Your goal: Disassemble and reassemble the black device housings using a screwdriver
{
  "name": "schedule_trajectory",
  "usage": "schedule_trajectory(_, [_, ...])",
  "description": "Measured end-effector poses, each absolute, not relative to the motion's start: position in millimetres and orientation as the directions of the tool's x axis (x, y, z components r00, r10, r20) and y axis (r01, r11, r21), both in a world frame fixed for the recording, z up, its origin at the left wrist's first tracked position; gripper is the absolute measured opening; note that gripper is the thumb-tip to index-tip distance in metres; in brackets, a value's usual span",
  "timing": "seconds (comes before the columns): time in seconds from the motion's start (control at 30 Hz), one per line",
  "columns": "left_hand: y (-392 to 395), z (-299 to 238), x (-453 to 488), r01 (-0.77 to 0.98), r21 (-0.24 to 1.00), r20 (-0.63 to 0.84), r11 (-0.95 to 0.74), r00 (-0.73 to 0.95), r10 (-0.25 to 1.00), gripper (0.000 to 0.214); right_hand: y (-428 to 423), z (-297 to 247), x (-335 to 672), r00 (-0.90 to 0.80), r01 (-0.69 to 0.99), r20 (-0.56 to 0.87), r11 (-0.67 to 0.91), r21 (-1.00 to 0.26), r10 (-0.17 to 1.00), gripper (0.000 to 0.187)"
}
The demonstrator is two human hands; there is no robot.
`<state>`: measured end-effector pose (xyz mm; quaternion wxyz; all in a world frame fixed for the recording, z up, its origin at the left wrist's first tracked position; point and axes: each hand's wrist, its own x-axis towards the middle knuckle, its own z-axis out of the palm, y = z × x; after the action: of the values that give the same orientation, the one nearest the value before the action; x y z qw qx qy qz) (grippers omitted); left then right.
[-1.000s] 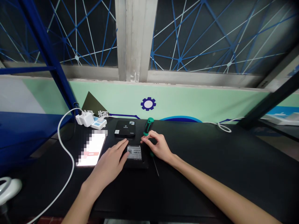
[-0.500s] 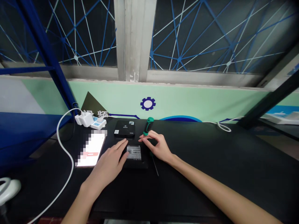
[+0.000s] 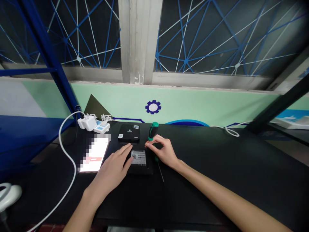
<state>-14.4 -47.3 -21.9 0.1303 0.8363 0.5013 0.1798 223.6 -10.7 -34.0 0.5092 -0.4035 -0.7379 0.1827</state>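
A flat black box (image 3: 142,167) with a white label (image 3: 138,158) lies on the black table (image 3: 217,167). My left hand (image 3: 113,169) rests flat on its left side, fingers stretched out. At the box's far right corner, the thumb and forefinger of my right hand (image 3: 164,151) are pinched together; what they hold, if anything, is too small to see. A screwdriver lies under that hand, its green and black handle (image 3: 153,130) pointing away and its thin shaft (image 3: 160,173) pointing towards me.
A second small black box (image 3: 129,132) sits behind the first. A lit phone (image 3: 94,154) lies to the left. A white power strip with a plug (image 3: 93,124) and a white cable (image 3: 66,154) are at the far left. Another white cable (image 3: 230,131) lies by the wall.
My right fingertips shifted a little at the box's corner. Nothing else has visibly moved.
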Motion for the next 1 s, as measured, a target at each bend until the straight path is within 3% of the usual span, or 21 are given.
schedule_trajectory(1.0, [-47.6,-17.6,-13.3,0.803,0.394,0.134,-0.446,0.430,0.893,0.052,-10.4,-34.6,223.3,-0.136,0.418,0.636,0.626,-0.658,0.759,0.020])
